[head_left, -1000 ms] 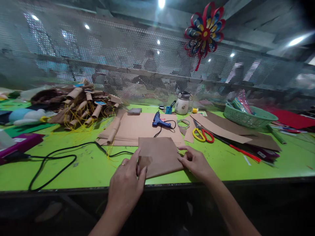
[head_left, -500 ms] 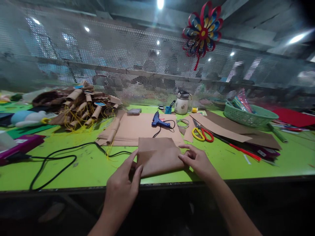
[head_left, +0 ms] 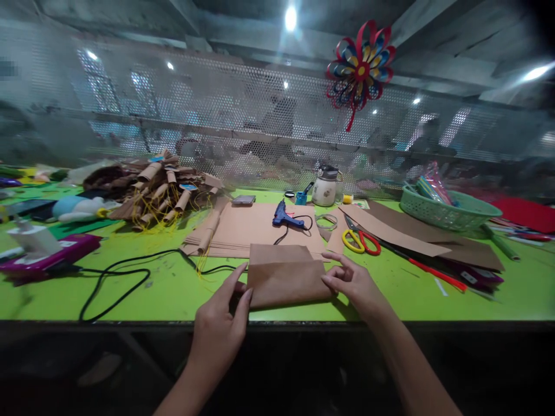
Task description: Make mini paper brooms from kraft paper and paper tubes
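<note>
Together, left hand [head_left: 219,326], right hand [head_left: 355,286] on paper [head_left: 288,277]

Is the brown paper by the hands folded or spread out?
Folded. The brown paper shows a crease across it, its near layer lying over the far one.

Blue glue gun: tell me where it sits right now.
In the head view the blue glue gun lies mid-table on the flat brown sheets, just left of the yellow-and-red scissors and beyond the folded brown paper.
</note>
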Available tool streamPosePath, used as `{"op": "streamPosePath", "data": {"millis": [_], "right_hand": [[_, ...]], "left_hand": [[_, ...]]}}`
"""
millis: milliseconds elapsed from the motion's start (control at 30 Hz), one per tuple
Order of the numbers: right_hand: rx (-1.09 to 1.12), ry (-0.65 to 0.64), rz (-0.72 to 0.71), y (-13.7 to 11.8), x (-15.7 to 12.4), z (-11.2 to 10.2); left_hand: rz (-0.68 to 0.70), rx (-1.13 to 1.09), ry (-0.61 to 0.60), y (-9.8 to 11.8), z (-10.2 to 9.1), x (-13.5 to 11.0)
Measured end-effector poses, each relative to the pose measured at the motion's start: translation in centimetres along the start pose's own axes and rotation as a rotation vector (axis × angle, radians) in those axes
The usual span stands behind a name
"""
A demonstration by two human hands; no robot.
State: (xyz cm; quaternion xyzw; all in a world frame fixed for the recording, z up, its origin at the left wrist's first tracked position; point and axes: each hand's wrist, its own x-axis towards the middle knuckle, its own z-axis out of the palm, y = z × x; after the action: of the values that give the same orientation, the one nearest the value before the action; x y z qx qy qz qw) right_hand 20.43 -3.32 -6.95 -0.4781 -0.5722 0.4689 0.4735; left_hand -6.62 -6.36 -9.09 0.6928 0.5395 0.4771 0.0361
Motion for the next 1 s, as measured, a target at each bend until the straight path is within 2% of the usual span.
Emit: {"op": "streamPosePath", "data": {"millis": [200, 300, 367, 433, 533, 633, 733, 800, 900, 1000], "right_hand": [[0.003, 0.009, 0.021, -0.2, 0.0, 0.0], [0.019, 0.011, 0.016, -0.3, -0.1, -0.1], [0.029, -0.033, -0.001, -0.2, -0.3, -0.2], [0.029, -0.147, -0.021, -0.2, -0.5, -0.4], [0.002, -0.294, -0.113, -0.4, -0.8, -0.6], [-0.052, -0.303, -0.205, -0.6, -0.8, -0.5], [-0.12, -0.296, -0.235, -0.7, -0.9, -0.4], [-0.242, -0.275, -0.294, -0.9, -1.3, -0.5], [-0.607, -0.182, -0.495, -1.4, -3.0, -0.8], [-0.989, -0.057, -0.686, -1.7, -5.4, -0.6]], "left_hand": [[-0.018, 0.0, 0.009, 0.0, 0.2, 0.0], [0.033, -0.062, -0.009, -0.2, 0.0, -0.4], [0.133, -0.125, -0.075, -0.5, -0.4, -0.8], [0.214, -0.183, -0.159, -0.9, -1.0, -1.1], [0.257, -0.281, -0.293, -1.2, -1.8, -1.0], [0.395, -0.378, -0.415, -1.1, -2.0, -0.5], [0.499, -0.364, -0.443, -0.6, -1.9, 0.0], [0.541, -0.299, -0.387, 0.2, -1.7, 0.1], [0.64, -0.173, -0.301, 2.3, -1.1, 0.0], [0.697, -0.062, -0.312, 4.9, 0.1, -0.4]]}}
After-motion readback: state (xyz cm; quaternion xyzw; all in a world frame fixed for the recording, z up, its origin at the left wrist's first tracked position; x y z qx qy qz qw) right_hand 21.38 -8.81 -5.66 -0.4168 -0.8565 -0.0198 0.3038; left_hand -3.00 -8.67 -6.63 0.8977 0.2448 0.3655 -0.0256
